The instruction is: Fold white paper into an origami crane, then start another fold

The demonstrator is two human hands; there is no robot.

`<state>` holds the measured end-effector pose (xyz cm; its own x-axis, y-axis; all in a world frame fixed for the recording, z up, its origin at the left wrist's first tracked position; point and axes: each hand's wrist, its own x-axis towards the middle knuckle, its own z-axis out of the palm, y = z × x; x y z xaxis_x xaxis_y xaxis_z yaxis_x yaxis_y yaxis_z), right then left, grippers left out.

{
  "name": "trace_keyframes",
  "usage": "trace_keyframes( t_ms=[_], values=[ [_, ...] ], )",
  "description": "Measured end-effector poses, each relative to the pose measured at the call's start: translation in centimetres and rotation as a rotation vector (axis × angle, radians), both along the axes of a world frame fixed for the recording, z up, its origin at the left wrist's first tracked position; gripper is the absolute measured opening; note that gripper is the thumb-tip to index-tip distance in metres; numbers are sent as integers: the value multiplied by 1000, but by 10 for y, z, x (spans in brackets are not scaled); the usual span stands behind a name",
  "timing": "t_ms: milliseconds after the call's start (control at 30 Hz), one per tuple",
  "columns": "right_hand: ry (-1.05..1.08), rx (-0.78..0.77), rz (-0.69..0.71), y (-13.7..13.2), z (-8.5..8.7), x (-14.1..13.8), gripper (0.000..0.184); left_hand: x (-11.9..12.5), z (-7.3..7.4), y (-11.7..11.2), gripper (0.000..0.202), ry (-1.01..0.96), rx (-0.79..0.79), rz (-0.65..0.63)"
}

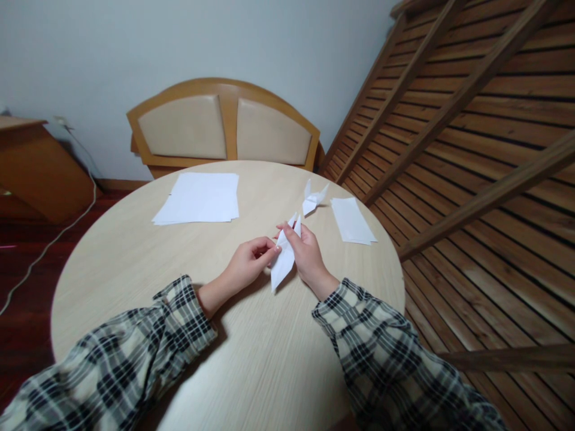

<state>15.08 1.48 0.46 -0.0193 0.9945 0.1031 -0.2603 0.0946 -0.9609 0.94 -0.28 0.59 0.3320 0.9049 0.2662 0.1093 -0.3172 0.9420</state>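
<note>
A white folded paper (pixel 283 265), long and diamond-shaped with two narrow points at its far end, is held just above the table between both hands. My left hand (pixel 250 260) pinches its left edge with thumb and fingers. My right hand (pixel 308 256) grips its right side near the split end, the thumb on top. Some of the fingers are hidden behind the paper. Beyond my right hand stands a folded white paper figure (pixel 313 199) with two raised points.
The round wooden table (pixel 215 323) bears a stack of white sheets (pixel 202 197) at the far left and smaller paper strips (pixel 353 220) at the right. Behind it stands a padded headboard (pixel 224 123). A slatted wooden frame (pixel 485 197) leans on the right. A cable (pixel 58 236) trails at left.
</note>
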Motion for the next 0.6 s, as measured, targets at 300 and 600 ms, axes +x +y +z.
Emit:
trace_keyframes(
  t_ms=[300,600],
  values=[
    [-38,41,9,1,1,2,36,-2,1,1,30,13,18,62],
    [-29,-11,321,-7,6,2,34,-19,17,12,19,-205,37,170]
  ],
)
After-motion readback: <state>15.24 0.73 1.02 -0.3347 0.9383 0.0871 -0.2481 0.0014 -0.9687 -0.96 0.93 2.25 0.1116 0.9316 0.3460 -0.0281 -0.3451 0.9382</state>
